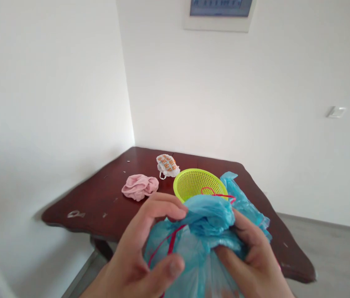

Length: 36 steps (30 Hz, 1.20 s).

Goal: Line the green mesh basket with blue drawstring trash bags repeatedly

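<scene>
This looks like a room in a home: plain white walls [169, 91] meet in a corner, with a blue panel in a white frame [220, 7], a small white rectangular wall plate [337, 112] and a grey floor [333, 252] with a skirting strip [327, 222]. In that corner stands a dark red-brown table [100, 203] with a wavy edge and a pale-flecked top, with household goods about it: a crumpled pink cloth [140, 187], a round yellow-green perforated plastic basket [190, 182] and a translucent blue plastic bag with red cord [204, 242]
</scene>
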Each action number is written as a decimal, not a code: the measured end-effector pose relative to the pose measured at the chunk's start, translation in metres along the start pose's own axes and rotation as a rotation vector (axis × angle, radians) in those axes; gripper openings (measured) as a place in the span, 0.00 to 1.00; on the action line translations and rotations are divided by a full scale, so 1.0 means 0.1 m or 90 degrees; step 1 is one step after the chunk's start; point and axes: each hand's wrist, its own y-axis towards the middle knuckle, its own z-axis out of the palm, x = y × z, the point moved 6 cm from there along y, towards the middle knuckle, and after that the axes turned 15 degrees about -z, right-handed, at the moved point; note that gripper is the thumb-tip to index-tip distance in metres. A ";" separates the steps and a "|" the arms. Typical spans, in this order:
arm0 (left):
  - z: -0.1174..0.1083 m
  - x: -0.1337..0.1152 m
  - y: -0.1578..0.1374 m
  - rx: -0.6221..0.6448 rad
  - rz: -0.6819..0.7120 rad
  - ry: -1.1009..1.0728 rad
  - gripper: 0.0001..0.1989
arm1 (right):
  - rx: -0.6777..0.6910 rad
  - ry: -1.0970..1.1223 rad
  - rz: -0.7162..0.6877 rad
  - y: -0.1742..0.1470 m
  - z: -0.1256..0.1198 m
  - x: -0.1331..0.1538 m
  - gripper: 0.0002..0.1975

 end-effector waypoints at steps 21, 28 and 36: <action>0.58 1.29 0.02 0.097 -0.323 -0.218 0.31 | -0.073 -0.024 0.069 -1.05 0.28 -0.93 0.27; 0.41 1.01 0.07 0.084 -0.184 -0.089 0.30 | -0.065 0.027 0.092 -0.73 0.33 -0.80 0.17; -0.04 1.24 0.18 -0.110 -0.194 -0.040 0.29 | -0.281 -0.087 0.075 -0.75 -0.21 -0.84 0.26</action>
